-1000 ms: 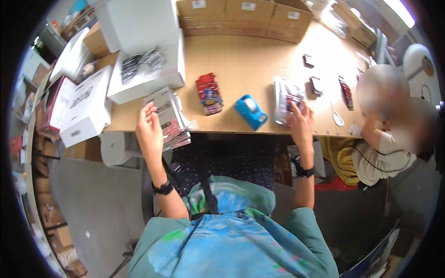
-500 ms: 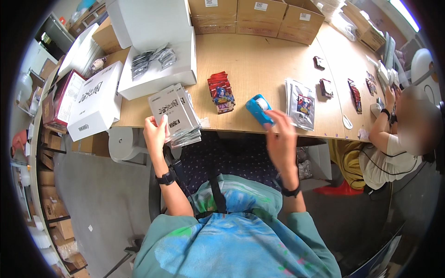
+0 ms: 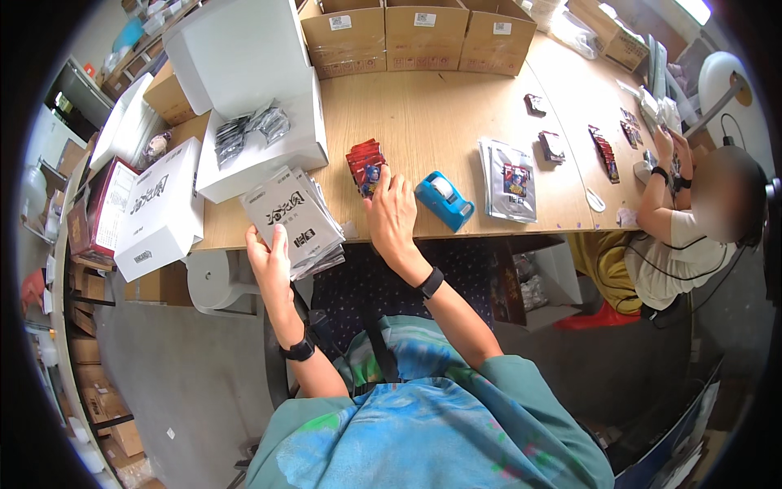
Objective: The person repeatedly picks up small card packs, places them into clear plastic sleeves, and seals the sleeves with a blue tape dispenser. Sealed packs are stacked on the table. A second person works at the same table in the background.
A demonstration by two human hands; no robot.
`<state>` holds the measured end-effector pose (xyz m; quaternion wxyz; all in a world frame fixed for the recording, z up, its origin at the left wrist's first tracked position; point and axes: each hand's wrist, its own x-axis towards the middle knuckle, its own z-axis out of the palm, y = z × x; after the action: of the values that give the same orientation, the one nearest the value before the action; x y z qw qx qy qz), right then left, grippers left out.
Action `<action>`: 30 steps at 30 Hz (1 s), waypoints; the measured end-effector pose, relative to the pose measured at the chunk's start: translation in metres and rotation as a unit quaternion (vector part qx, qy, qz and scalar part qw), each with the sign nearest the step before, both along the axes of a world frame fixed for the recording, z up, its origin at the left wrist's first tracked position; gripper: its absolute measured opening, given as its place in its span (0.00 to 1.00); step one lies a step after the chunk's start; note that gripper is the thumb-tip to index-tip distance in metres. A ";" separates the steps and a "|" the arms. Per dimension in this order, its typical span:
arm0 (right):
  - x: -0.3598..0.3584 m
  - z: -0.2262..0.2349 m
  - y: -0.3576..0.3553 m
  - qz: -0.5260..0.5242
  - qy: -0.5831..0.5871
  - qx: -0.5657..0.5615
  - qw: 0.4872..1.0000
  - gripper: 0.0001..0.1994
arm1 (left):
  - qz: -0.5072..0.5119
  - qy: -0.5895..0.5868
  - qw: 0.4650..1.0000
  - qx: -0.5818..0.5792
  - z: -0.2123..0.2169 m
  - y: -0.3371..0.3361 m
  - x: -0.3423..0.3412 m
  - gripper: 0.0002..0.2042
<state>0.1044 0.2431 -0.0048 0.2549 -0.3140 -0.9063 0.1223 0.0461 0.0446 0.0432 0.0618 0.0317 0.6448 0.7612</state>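
My left hand [image 3: 271, 254] grips the near edge of a stack of flat grey-white packets [image 3: 295, 220] lying at the table's front edge, thumb on top. My right hand [image 3: 393, 213] rests on the wooden table [image 3: 423, 114], its fingertips touching a small pile of red card packs [image 3: 366, 165]. A blue tape dispenser [image 3: 444, 200] sits just right of that hand. Further right lies a stack of silvery printed bags [image 3: 508, 179].
An open white box [image 3: 257, 155] with dark foil packs stands behind the grey stack; closed white boxes [image 3: 159, 208] lie left. Brown cartons [image 3: 415, 37] line the far edge. Another person [image 3: 692, 220] sits at the right, handling small packs [image 3: 607, 151].
My right hand left the silvery bags, passed the tape dispenser and now touches the red card packs. My left hand stays on the grey packet stack.
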 end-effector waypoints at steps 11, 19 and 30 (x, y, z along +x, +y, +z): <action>0.073 0.096 0.012 0.159 0.092 -0.146 0.972 0.25 | -0.148 0.047 0.981 -0.118 0.000 0.034 0.031 0.16; 0.114 0.120 -0.004 0.257 0.057 -0.175 0.949 0.32 | -0.235 -0.012 0.969 -0.075 0.010 0.069 0.059 0.21; 0.150 0.125 0.043 0.375 0.051 -0.188 0.906 0.40 | -0.394 -0.167 0.895 0.125 -0.002 0.068 0.058 0.20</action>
<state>0.2545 0.2864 0.1198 0.1726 0.0135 -0.9032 0.3928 0.1038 0.1129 0.0407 0.4593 0.1628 0.4591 0.7428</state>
